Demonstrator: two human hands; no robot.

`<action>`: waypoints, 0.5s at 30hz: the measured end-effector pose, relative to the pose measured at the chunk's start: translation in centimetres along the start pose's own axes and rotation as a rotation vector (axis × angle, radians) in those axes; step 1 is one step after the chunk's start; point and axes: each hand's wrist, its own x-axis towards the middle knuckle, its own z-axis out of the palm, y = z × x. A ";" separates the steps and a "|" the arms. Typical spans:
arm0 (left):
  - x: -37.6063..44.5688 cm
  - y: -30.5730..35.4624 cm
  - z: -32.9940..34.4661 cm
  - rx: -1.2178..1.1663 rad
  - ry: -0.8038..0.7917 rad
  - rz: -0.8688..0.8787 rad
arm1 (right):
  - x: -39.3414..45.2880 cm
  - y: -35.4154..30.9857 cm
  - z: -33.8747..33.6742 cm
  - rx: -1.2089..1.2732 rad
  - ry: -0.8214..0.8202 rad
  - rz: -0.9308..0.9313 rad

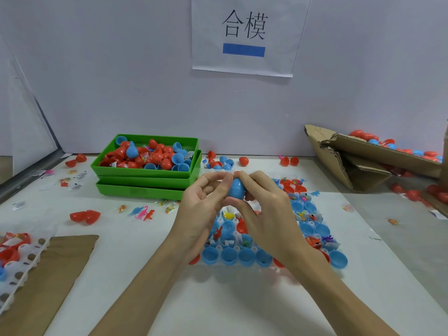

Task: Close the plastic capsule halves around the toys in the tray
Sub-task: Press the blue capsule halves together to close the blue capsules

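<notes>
Both hands raised above white capsule tray [219,220] on tabletop [218,299]. Left hand [201,207] and right hand [266,209] each pinch blue capsule [236,189] between fingertips, grip closed round it. Tray holds blue halves, small toys.

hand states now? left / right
Left hand: fingers pinch the blue plastic egg-shaped capsule.
Right hand: curled round the same capsule, grip closed on it.

Both forearms are bare to the frame edge; the hands [232,209] wear no gloves, rings or watch.
</notes>
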 end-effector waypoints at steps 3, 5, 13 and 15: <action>0.1 0.2 -0.3 0.053 -0.028 0.001 | 0.0 0.3 0.0 -0.009 0.007 -0.019; 0.2 0.2 -0.5 0.048 -0.031 -0.002 | 0.1 0.3 0.0 -0.023 0.004 -0.016; 0.2 0.3 -0.6 0.033 0.009 0.039 | 1.2 0.0 -0.8 0.377 0.078 0.457; 0.3 0.5 -0.8 0.032 0.032 0.052 | 3.3 1.6 -2.0 0.774 0.160 0.809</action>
